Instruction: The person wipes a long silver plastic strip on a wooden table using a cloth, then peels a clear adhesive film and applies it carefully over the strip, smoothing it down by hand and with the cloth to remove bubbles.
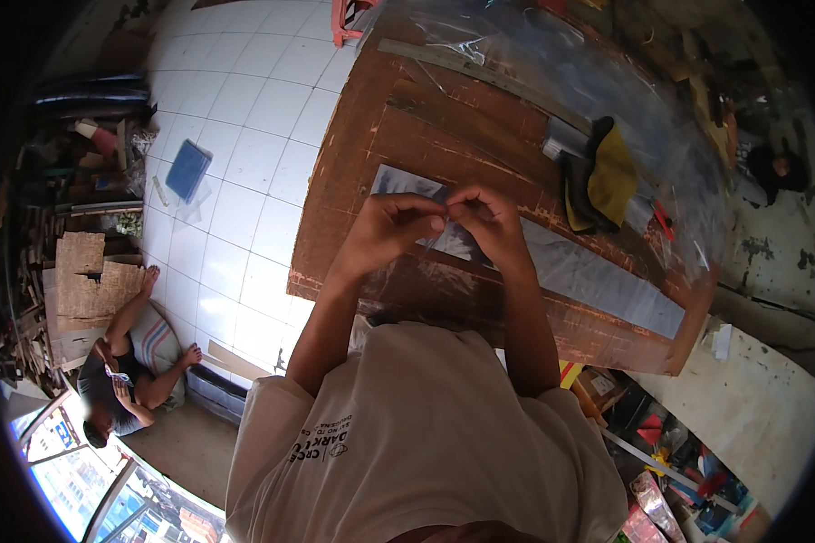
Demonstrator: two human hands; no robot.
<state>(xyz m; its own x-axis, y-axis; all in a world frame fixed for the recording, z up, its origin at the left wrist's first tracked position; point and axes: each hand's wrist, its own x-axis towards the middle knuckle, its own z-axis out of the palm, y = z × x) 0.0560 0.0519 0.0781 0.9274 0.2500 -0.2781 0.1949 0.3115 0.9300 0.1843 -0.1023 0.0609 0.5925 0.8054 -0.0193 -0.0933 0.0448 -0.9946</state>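
My left hand (391,233) and my right hand (489,226) meet above a brown wooden table (353,154), fingertips almost touching. The fingers of both are pinched together. Whatever they hold is too small or too hidden to name. Beneath them a long strip of grey-white marbled sheet (598,276) lies across the table, running from behind my left hand out to the right. Its middle part is covered by my hands. A black and yellow piece of material (611,176) rests beyond my right hand, with a small red-handled tool (663,220) to its right.
Clear plastic sheeting (643,118) drapes over the table's far side, near long flat boards (471,127). A blue flat item (188,170) lies on the white tiled floor (254,109). Lower left, a person (122,380) sits beside stacked wood. Boxes (598,385) stand at lower right.
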